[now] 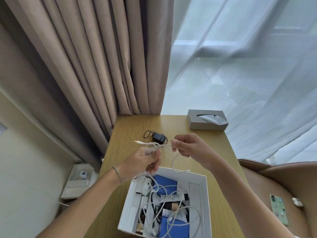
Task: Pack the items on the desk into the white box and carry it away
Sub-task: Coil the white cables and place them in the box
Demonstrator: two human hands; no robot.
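With the left hand and right hand both pinching the white cable, its dangling tail (mid-frame) could snag the white box rim.

Heavy taupe curtains hang in deep folds at the far left, and beside them a sheer white curtain glows with daylight from the window behind. A cream wall runs down the left side. The wooden desk stretches away toward the drapes, pale grain catching soft, even light. At its far right corner sits a grey tissue box. On the near right, a brown padded chair curves into view.
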